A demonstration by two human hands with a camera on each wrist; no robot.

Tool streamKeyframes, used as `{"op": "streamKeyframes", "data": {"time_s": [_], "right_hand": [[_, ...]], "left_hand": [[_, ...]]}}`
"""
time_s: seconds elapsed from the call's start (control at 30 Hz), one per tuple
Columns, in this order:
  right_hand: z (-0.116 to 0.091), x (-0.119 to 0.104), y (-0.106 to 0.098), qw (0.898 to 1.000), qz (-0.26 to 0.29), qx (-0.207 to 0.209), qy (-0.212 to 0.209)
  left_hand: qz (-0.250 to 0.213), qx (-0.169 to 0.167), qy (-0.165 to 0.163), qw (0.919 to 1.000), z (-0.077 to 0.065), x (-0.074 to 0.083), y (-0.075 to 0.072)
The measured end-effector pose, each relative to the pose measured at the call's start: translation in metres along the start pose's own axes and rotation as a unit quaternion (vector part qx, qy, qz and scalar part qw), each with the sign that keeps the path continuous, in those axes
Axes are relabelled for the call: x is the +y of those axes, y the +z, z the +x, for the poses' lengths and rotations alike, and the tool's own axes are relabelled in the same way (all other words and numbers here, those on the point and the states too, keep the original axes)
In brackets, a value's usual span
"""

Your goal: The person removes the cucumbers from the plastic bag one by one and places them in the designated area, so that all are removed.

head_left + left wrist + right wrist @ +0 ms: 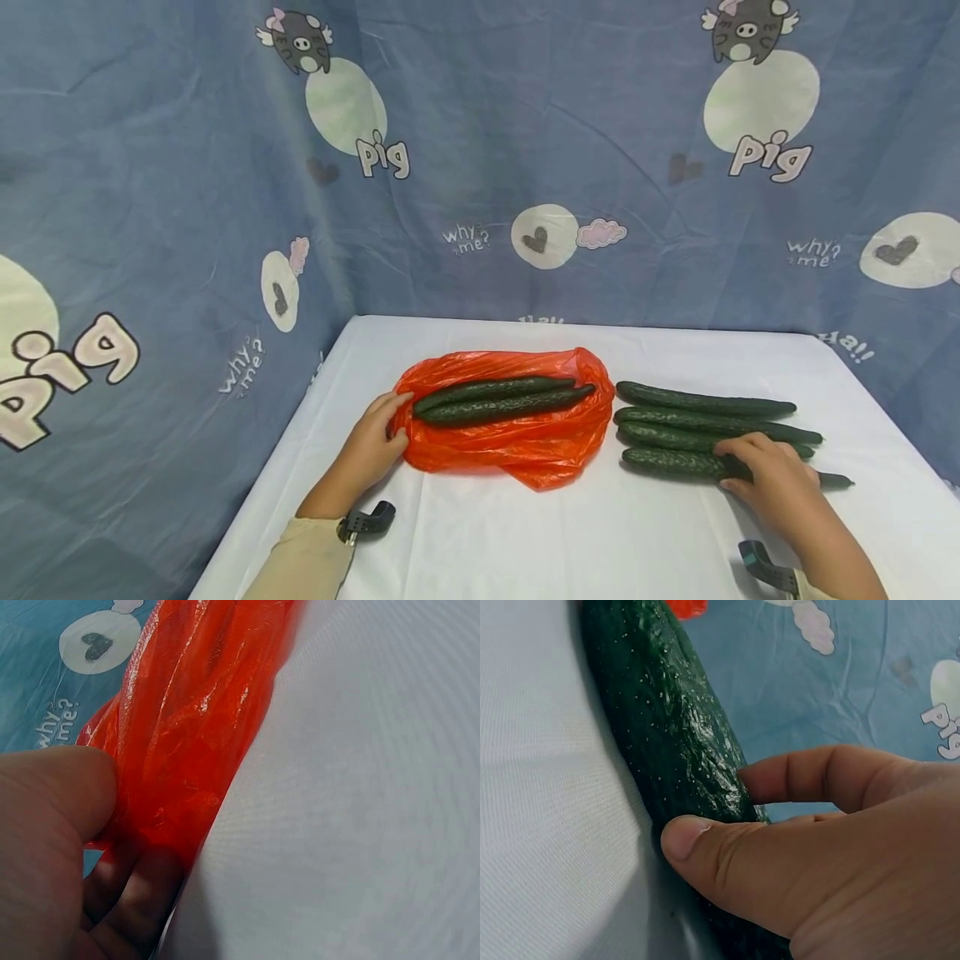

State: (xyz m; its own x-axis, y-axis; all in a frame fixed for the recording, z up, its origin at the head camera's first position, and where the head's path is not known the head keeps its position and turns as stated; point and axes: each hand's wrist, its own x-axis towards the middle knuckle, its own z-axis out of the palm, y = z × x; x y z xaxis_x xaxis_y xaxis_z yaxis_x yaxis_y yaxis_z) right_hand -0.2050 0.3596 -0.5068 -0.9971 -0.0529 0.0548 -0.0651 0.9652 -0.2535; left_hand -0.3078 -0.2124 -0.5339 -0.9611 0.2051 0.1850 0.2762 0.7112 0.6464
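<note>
A red plastic bag [517, 454] lies spread on the table, with two dark green cucumbers [504, 407] side by side on it. My left hand [367, 450] holds the bag's left edge between thumb and fingers; in the left wrist view the thin red plastic [195, 727] covers part of the fingertips. To the right of the bag, several more cucumbers [705, 398] lie in a row. The nearest cucumber [667, 463] is gripped around its middle by my right hand [780, 483]. In the right wrist view, thumb and fingers sit on opposite sides of this bumpy cucumber [660, 712].
A white cloth [555, 542] covers the table. Blue printed fabric [480, 150] hangs behind it and along the left side. Dark wrist devices [367, 521] are worn on both arms.
</note>
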Motion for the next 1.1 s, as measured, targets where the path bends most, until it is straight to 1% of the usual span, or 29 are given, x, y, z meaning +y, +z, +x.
{"op": "streamKeyframes", "data": {"time_s": [0.33, 0.57, 0.7, 0.8, 1.0, 1.1], "right_hand": [[0.003, 0.0, 0.0, 0.999, 0.0, -0.022, 0.024], [0.003, -0.001, -0.002, 0.999, 0.024, -0.023, 0.026], [0.002, -0.005, -0.001, 0.999, 0.051, -0.009, 0.009], [0.001, -0.01, 0.0, 0.998, 0.062, 0.013, -0.003], [0.0, -0.018, 0.001, 0.995, 0.074, 0.065, -0.011], [0.001, -0.022, 0.003, 0.993, 0.082, 0.08, -0.016]], "left_hand": [[0.004, 0.006, 0.005, 1.0, -0.001, 0.001, -0.002], [-0.001, 0.001, 0.006, 1.0, -0.001, 0.002, -0.001], [0.005, 0.004, 0.01, 0.9999, 0.0, 0.001, -0.002], [0.003, 0.006, 0.012, 0.9999, 0.0, 0.001, -0.003], [-0.004, 0.003, 0.007, 1.0, 0.0, 0.002, -0.002], [-0.005, 0.003, 0.005, 1.0, -0.001, 0.001, -0.001]]}}
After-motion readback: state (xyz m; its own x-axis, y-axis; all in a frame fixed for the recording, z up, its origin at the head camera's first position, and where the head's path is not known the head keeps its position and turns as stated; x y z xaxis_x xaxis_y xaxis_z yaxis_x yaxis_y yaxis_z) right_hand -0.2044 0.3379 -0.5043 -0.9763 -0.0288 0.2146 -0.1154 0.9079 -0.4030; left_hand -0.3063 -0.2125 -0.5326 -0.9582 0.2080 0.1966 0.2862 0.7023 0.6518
